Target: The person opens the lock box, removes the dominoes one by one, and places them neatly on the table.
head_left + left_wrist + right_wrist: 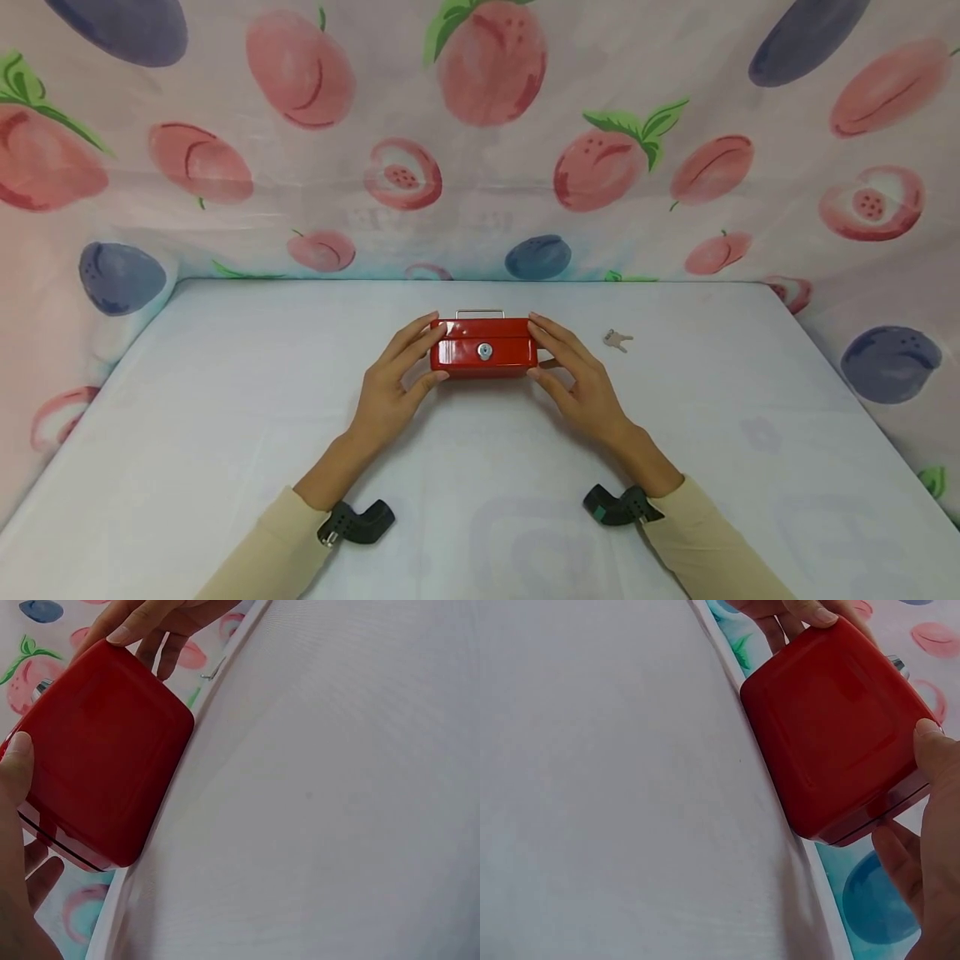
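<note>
Both hands hold a small red cash box at the middle of the table. A round silver keyhole lock sits on the side facing me, and a thin wire handle shows at its far edge. My left hand grips the left end, thumb low and fingers on the upper edge. The right end is gripped the same way by my right hand. Both wrist views show the box's flat red underside, tilted up off the table. To the right of the box lie small silver keys.
A white cloth covers the table. Behind it and at the sides hangs a fruit-printed curtain. Black wrist mounts sit at both sleeve cuffs.
</note>
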### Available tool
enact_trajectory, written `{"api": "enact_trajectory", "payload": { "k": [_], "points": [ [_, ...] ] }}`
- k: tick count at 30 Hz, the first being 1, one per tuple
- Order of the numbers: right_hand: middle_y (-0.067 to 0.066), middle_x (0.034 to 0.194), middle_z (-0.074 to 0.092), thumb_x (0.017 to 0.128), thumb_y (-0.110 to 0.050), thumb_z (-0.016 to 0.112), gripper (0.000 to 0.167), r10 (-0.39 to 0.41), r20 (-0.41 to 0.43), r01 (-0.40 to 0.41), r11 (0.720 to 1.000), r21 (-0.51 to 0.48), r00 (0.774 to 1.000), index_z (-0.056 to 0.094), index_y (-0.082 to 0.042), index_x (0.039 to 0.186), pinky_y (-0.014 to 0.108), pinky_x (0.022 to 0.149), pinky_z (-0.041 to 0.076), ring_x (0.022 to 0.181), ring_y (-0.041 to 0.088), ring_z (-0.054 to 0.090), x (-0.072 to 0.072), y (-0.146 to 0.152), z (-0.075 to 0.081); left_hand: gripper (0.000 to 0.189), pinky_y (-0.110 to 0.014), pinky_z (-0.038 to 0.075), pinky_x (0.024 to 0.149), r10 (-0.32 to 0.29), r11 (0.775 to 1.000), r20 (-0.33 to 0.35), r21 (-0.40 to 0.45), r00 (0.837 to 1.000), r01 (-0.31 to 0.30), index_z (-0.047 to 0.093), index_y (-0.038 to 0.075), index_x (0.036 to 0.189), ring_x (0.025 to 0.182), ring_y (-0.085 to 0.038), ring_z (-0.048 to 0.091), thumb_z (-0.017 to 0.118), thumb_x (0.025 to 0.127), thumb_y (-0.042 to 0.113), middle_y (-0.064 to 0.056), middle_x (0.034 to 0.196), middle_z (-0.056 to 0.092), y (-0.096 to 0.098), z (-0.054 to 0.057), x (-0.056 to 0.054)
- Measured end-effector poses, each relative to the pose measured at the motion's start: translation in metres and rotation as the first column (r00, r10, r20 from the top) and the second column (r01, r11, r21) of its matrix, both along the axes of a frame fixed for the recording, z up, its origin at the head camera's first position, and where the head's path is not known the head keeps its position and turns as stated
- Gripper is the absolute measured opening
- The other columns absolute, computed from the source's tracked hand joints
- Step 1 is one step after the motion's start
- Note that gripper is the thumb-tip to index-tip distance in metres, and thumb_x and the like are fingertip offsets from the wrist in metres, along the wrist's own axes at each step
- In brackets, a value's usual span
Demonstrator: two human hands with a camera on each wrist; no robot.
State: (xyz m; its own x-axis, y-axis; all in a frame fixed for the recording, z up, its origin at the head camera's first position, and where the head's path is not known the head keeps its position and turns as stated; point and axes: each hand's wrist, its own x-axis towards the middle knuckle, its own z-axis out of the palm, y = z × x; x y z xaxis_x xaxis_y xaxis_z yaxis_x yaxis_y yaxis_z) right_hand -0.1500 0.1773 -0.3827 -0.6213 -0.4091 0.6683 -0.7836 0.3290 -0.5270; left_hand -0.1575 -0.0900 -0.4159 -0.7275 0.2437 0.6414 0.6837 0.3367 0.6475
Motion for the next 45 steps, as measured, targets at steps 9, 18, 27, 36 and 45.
{"api": "enact_trajectory", "payload": {
  "k": [9, 18, 27, 36, 45],
  "points": [
    [0.016, 0.140, 0.047, 0.078, 0.008, 0.073, 0.068, -0.045, 0.087, 0.038, 0.997, 0.073, 0.995, 0.045, 0.001, 0.140, 0.042, 0.077, 0.056, 0.110, 0.029, 0.058, -0.009, 0.015, -0.003, 0.059, -0.029, 0.041, 0.101, -0.002, 1.000, -0.013, 0.015, 1.000, 0.002, 0.056, 0.003, 0.132, 0.123, -0.027, 0.050, 0.076, 0.076, 0.001, -0.012, 0.140, 0.047, 0.000, 0.003, 0.001],
    [0.006, 0.118, 0.064, 0.083, 0.007, 0.068, 0.058, -0.225, 0.033, 0.222, 0.972, 0.075, 0.974, 0.053, -0.011, 0.136, 0.019, 0.076, 0.051, 0.095, 0.021, 0.065, -0.028, 0.058, 0.002, 0.055, -0.026, 0.042, 0.099, -0.014, 0.999, -0.024, 0.030, 1.000, 0.014, 0.056, -0.006, 0.126, 0.119, -0.035, 0.052, 0.074, 0.074, -0.009, -0.024, 0.133, 0.049, 0.006, 0.035, 0.019],
    [0.008, 0.101, 0.069, 0.087, 0.004, 0.065, 0.041, -0.393, 0.071, 0.385, 0.917, 0.104, 0.917, 0.061, -0.008, 0.125, 0.011, 0.073, 0.046, 0.091, 0.012, 0.064, -0.033, 0.097, 0.006, 0.056, -0.025, 0.049, 0.090, -0.043, 0.997, -0.030, 0.058, 0.999, 0.044, 0.056, -0.008, 0.125, 0.116, -0.035, 0.052, 0.073, 0.073, -0.012, -0.025, 0.133, 0.048, 0.006, 0.032, 0.017],
    [0.009, 0.099, 0.070, 0.089, -0.002, 0.066, 0.017, -0.455, 0.160, 0.418, 0.881, 0.220, 0.876, 0.068, -0.003, 0.106, 0.014, 0.070, 0.046, 0.093, 0.017, 0.063, -0.039, 0.114, -0.013, 0.056, -0.029, 0.051, 0.087, -0.041, 0.997, -0.018, 0.060, 0.999, 0.042, 0.056, -0.007, 0.126, 0.117, -0.034, 0.052, 0.073, 0.073, -0.011, -0.025, 0.133, 0.048, 0.006, 0.031, 0.017],
    [0.009, 0.097, 0.066, 0.088, -0.002, 0.065, 0.021, -0.474, 0.176, 0.409, 0.858, 0.310, 0.863, 0.068, -0.005, 0.108, 0.026, 0.064, 0.044, 0.080, 0.020, 0.057, -0.041, 0.115, -0.030, 0.055, -0.027, 0.051, 0.086, -0.042, 0.997, -0.011, 0.059, 0.999, 0.042, 0.055, -0.009, 0.126, 0.119, -0.032, 0.051, 0.074, 0.073, -0.010, -0.024, 0.134, 0.047, 0.006, 0.031, 0.017]
  ]
}}
